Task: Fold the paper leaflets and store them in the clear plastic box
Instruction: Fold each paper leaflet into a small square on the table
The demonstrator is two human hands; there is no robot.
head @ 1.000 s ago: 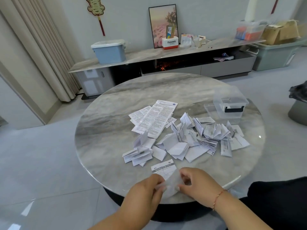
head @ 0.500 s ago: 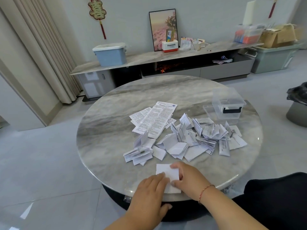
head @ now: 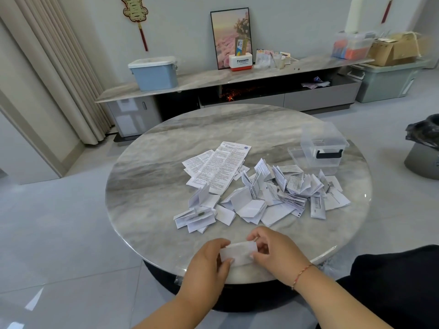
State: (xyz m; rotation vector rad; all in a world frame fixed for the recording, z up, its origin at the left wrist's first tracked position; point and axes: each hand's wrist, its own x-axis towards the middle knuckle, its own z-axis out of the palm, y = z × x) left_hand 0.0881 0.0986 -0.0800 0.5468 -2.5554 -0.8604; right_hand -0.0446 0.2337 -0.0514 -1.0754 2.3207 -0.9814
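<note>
A round marble table (head: 152,186) is seen from above, with two bare hands at its near edge. A small white leaflet (head: 238,254), folded into a narrow strip, is held between them just above the tabletop. The left hand (head: 209,264) is closed on the leaflet's left end, thumb and fingers pinching it. The right hand (head: 275,252) is closed on the right end, fingers curled over the top edge. A thin red bracelet (head: 301,274) is worn on the right wrist.

Farther in, a loose pile (head: 261,198) of folded white leaflets is spread across the middle of the table. Two large printed sheets (head: 221,167) are laid flat at the far left of the pile, overlapping each other. A clear box (head: 323,148) with a black handle is set at the far right of the table, just beyond the pile, and no paper can be made out inside it.

Against the far wall, a low cabinet (head: 237,77) is topped by a blue tub (head: 154,72) and a framed picture (head: 231,36).
</note>
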